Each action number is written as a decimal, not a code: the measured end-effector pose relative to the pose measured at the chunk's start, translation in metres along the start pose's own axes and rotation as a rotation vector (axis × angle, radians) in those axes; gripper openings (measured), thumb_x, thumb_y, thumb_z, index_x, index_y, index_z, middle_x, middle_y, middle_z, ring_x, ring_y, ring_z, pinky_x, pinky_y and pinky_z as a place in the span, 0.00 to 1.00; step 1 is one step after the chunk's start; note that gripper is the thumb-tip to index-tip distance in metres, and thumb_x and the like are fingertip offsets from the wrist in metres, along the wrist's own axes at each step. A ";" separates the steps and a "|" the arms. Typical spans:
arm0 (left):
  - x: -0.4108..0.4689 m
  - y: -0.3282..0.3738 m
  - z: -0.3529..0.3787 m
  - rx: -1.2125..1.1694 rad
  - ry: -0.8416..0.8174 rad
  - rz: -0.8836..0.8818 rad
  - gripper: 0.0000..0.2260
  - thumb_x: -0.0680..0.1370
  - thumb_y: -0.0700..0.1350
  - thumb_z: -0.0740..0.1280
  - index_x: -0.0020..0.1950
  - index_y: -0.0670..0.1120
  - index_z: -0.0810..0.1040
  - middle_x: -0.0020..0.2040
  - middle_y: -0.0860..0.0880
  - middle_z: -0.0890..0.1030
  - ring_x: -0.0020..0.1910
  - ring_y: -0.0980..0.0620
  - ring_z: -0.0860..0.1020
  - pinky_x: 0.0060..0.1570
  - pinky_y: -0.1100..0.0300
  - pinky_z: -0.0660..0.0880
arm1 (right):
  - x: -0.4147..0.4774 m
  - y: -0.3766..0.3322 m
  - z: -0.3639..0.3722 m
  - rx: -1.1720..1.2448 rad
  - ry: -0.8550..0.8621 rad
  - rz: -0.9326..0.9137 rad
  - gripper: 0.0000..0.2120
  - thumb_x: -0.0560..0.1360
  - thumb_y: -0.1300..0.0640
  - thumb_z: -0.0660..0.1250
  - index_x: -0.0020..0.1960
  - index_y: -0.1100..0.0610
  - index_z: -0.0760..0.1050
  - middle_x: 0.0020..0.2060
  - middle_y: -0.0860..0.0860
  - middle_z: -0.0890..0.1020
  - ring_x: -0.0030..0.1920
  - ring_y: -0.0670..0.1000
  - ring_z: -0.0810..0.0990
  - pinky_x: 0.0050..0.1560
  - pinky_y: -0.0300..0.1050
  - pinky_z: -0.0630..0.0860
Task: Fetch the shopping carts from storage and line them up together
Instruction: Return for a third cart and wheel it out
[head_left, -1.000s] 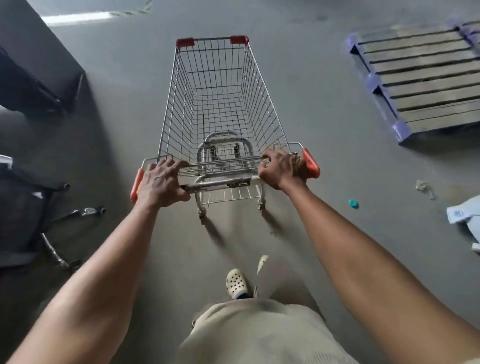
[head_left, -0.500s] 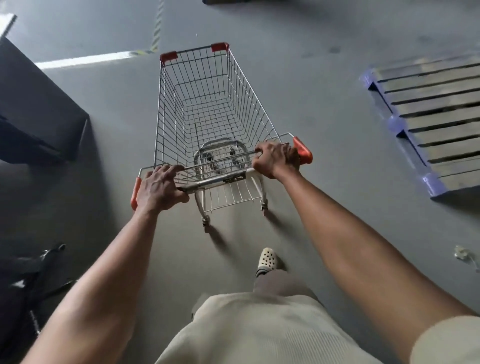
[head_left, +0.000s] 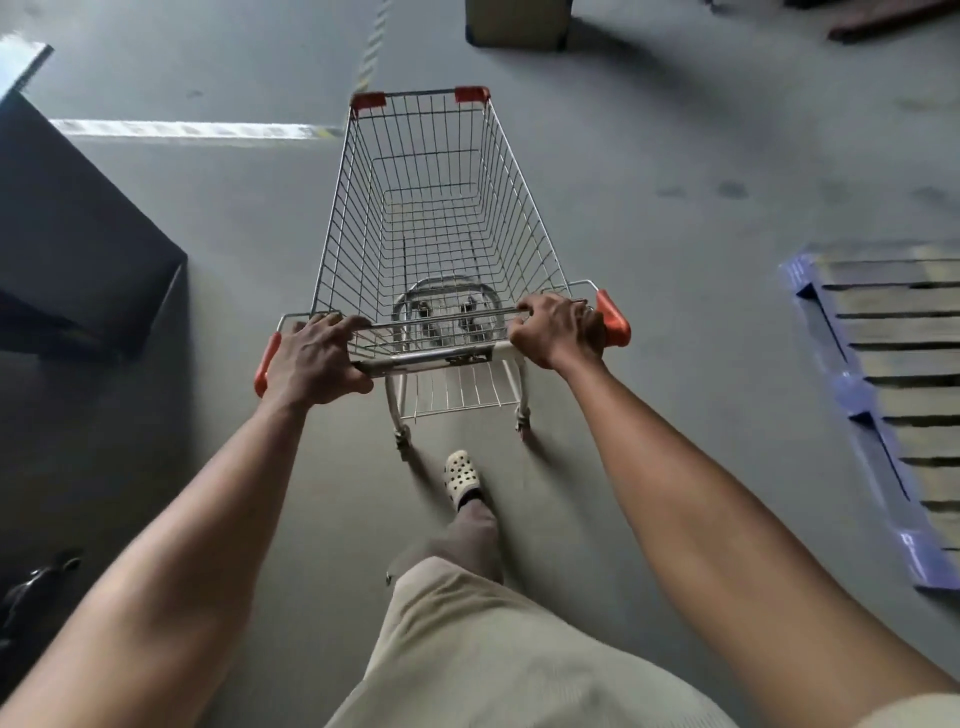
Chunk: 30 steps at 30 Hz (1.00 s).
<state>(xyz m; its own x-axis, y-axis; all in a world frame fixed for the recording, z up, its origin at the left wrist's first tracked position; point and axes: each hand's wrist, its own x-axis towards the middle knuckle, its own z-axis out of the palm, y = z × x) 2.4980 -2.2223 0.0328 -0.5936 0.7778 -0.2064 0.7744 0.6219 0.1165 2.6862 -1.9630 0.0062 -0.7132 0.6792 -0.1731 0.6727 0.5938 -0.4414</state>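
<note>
I see the wire shopping cart (head_left: 436, 218) standing in the centre of the frame on the grey floor (head_left: 675, 234), its basket pointing toward the top edge and holding nothing. Red corner guards (head_left: 471, 94) mark its far rim. My left hand (head_left: 311, 358) is wrapped over the left end of the handle bar (head_left: 426, 358), just inside the orange end cap (head_left: 266, 364). My right hand (head_left: 558, 330) is curled round the right end, just inside the other orange cap (head_left: 613, 325). The two hands sit well apart, with the folded child seat between them.

A pale perforated clog (head_left: 461, 475) is planted on the floor just behind the cart's rear wheels, below centre. A wooden pallet with blue blocks (head_left: 893, 364) lies along the right edge of the frame, well apart from the cart. A large dark box shape (head_left: 78, 234) fills the upper left. A white floor line (head_left: 182, 129) runs from it toward the cart's far end. A tan carton (head_left: 517, 23) sits at the top edge, beyond the cart. Something dark with a metal part (head_left: 31, 582) shows at the lower left; I cannot tell what it is.
</note>
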 end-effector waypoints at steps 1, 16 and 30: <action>0.028 -0.006 -0.008 0.002 -0.001 0.008 0.39 0.62 0.62 0.70 0.73 0.56 0.70 0.66 0.47 0.77 0.66 0.44 0.74 0.64 0.48 0.67 | 0.027 -0.006 -0.003 0.009 -0.005 0.008 0.26 0.70 0.43 0.56 0.62 0.51 0.80 0.57 0.54 0.82 0.53 0.55 0.79 0.50 0.49 0.68; 0.390 -0.054 -0.088 0.026 -0.027 0.015 0.40 0.61 0.64 0.66 0.73 0.57 0.70 0.64 0.49 0.77 0.64 0.47 0.74 0.66 0.49 0.66 | 0.383 -0.035 -0.068 0.052 -0.039 0.042 0.21 0.72 0.46 0.59 0.60 0.54 0.79 0.54 0.57 0.80 0.49 0.56 0.77 0.52 0.49 0.72; 0.739 -0.034 -0.150 -0.041 0.010 -0.200 0.40 0.58 0.65 0.65 0.70 0.60 0.70 0.63 0.49 0.77 0.65 0.47 0.73 0.65 0.48 0.66 | 0.785 -0.016 -0.161 0.012 -0.150 -0.095 0.25 0.69 0.43 0.58 0.62 0.49 0.80 0.60 0.53 0.81 0.55 0.55 0.77 0.58 0.50 0.74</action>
<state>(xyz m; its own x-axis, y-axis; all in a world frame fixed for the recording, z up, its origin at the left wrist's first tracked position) 2.0001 -1.6550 0.0218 -0.7369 0.6392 -0.2198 0.6316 0.7670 0.1132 2.1472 -1.3698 0.0195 -0.7954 0.5479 -0.2592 0.5992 0.6463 -0.4725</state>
